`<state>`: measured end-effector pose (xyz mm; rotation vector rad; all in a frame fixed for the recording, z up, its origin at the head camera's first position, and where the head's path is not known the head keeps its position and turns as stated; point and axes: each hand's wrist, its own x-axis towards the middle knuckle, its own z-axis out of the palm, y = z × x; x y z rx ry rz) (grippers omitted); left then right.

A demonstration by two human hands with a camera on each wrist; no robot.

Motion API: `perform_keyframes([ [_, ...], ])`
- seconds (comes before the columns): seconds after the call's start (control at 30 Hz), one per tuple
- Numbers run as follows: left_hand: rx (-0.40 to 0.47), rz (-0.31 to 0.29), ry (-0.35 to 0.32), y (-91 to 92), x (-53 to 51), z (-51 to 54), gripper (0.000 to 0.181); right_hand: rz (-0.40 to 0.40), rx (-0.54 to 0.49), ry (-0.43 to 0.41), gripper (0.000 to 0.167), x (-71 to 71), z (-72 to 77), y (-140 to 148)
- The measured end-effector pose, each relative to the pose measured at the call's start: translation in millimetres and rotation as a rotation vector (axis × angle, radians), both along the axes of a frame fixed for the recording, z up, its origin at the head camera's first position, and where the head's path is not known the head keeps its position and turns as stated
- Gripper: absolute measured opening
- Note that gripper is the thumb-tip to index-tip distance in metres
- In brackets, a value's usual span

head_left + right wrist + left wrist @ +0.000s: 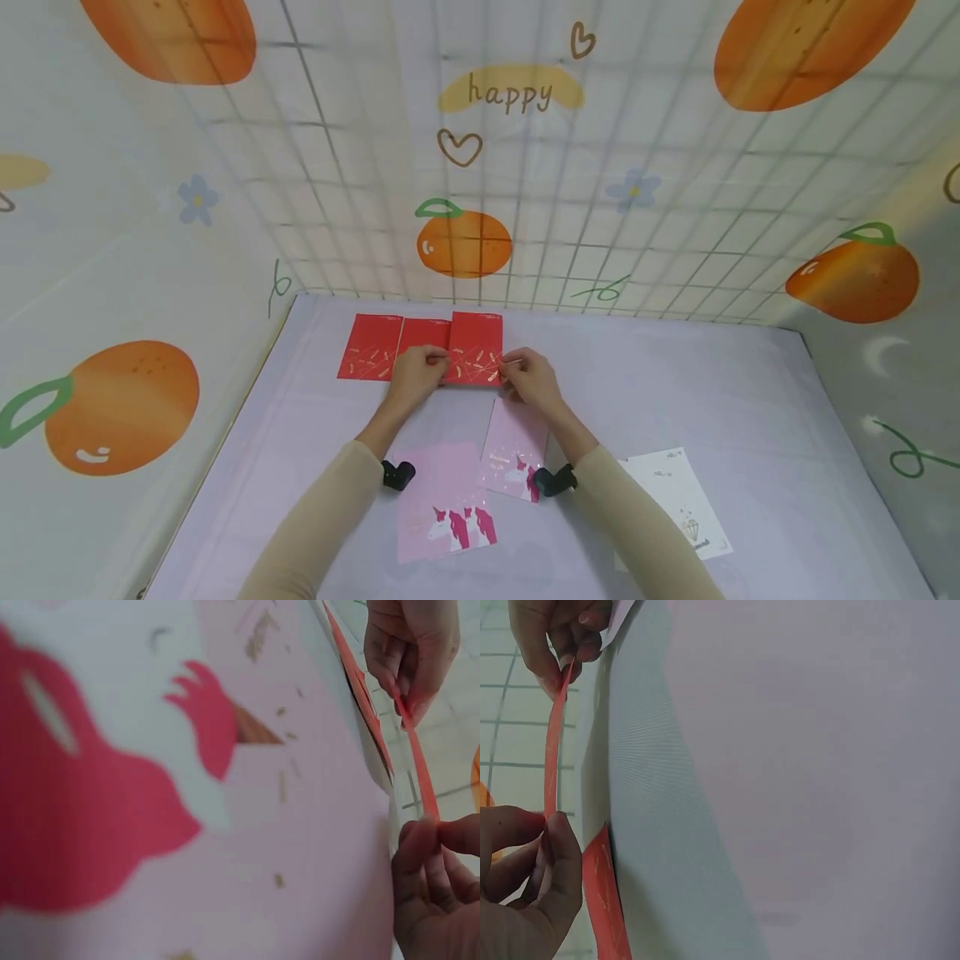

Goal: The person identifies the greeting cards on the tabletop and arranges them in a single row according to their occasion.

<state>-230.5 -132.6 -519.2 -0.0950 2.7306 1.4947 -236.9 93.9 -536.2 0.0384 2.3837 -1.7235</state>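
Observation:
A red paper envelope (476, 343) with gold printing is held by both hands near the back of the table. My left hand (417, 375) pinches its left edge, and my right hand (534, 379) pinches the right edge. Both wrist views show this envelope (553, 761) nearly edge-on, stretched between the two hands and raised off the surface. To its left lie two more red envelopes: one at the far left (371, 343) and a middle one (424, 331). The left hand partly hides the middle one, whose right side meets the held envelope.
Two pink unicorn-printed envelopes lie nearer me, one at left (442, 483) and one below the right hand (513, 442). A white printed paper piece (671, 483) sits partly under the right sleeve. Fruit-patterned cloth walls (480, 183) surround the table (750, 400).

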Motion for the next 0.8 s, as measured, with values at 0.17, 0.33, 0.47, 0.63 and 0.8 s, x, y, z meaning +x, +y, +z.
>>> perform_keyframes([
  [0.17,-0.04,-0.02,-0.026,0.7,-2.0,-2.3,0.031,-0.005,0.015,-0.044,0.022,-2.7,0.1,-1.1],
  [0.33,-0.038,-0.037,-0.045,2.2,-1.9,-2.2,0.038,0.009,0.026,-0.051,0.025,-2.9,0.0,-0.5],
  [0.47,-0.041,-0.041,-0.052,2.9,-1.5,-2.9,0.039,0.016,0.032,-0.049,0.025,-2.1,0.5,-0.2],
  [0.63,-0.072,-0.047,-0.066,2.7,-1.6,-4.0,0.038,0.019,0.046,-0.051,0.025,-2.0,2.1,-1.3],
  [0.8,-0.095,-0.047,-0.075,2.2,-2.0,-5.7,0.036,0.017,0.091,-0.035,0.025,-2.9,1.0,-4.5],
])
